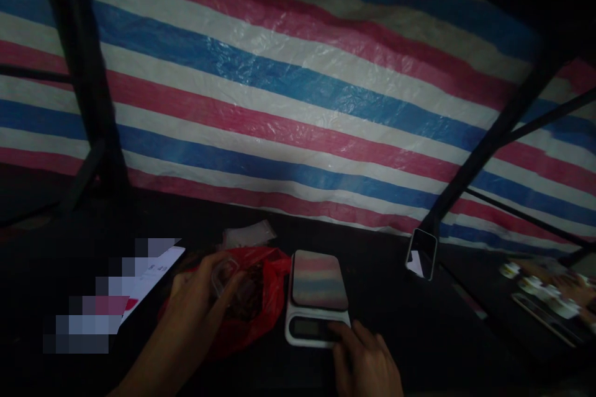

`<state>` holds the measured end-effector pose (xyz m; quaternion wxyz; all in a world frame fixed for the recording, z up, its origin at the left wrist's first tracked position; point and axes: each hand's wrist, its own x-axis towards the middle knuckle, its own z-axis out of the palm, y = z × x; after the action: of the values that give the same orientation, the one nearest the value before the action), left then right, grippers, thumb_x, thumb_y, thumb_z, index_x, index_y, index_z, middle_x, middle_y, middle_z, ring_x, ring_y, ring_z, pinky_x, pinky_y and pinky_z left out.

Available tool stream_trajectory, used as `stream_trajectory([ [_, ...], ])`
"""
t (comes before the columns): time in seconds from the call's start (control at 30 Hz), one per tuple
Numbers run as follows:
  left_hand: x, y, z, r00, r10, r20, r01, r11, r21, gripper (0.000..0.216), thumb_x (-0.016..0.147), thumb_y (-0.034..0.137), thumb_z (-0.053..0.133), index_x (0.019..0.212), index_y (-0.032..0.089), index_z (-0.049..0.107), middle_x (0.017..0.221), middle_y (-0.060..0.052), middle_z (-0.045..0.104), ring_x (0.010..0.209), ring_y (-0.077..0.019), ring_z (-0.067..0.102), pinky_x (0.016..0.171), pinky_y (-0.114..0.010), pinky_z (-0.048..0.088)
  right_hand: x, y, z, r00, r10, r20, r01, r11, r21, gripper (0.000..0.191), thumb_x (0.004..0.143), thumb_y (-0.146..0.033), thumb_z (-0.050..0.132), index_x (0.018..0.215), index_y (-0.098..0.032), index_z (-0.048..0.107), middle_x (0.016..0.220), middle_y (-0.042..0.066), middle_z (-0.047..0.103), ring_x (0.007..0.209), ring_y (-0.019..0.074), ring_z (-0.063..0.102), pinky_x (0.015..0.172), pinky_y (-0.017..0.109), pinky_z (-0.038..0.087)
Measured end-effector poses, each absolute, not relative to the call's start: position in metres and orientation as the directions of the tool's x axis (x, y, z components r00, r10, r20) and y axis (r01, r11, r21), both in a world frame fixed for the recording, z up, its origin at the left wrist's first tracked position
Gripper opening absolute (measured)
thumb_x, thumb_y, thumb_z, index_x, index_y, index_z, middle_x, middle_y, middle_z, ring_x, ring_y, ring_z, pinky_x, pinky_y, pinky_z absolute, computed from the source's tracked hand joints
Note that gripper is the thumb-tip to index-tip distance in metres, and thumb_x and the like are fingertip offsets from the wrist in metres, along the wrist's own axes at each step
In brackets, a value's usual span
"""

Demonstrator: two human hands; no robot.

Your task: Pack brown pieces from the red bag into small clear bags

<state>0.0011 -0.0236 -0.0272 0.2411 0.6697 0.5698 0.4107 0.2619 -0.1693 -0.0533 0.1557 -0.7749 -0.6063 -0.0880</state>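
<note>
A small white kitchen scale with a shiny top plate sits on the dark table. My right hand rests at its front right corner, a fingertip touching the front panel, fingers loosely curled. My left hand is closed on a small clear plastic bag over a red plastic bag that holds dark contents. The red bag lies just left of the scale.
A phone leans upright against a dark pole at the right. A white paper sheet lies at the left, and crumpled clear plastic behind the red bag. Small white items sit far right. A striped tarp hangs behind.
</note>
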Motion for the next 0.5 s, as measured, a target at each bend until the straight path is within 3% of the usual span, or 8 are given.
stream_trajectory([
  [0.17,0.009,-0.025,-0.026,0.014,0.966,0.257,0.555,-0.221,0.802,0.060,0.086,0.067,0.051,0.125,0.023,0.064,0.115,-0.015,0.072,0.113,-0.0380,0.065,0.093,-0.052,0.056,0.252,-0.162,-0.047,0.302,0.910,0.285,0.952,-0.271,-0.145,0.041,0.093,-0.007,0.048,0.106,-0.030,0.079,0.106,0.005,0.080,0.097,0.0231,0.077,0.096,0.036,0.049],
  [0.5,0.024,-0.024,-0.024,0.111,0.962,0.251,0.564,-0.269,0.781,0.052,0.079,0.066,0.059,0.110,0.024,0.067,0.106,-0.012,0.076,0.104,-0.0364,0.069,0.085,-0.048,0.060,0.232,-0.151,-0.038,0.384,0.898,0.216,0.922,-0.359,-0.145,0.032,0.091,-0.004,0.052,0.105,-0.023,0.074,0.099,0.007,0.081,0.091,0.0249,0.078,0.085,0.035,0.048],
])
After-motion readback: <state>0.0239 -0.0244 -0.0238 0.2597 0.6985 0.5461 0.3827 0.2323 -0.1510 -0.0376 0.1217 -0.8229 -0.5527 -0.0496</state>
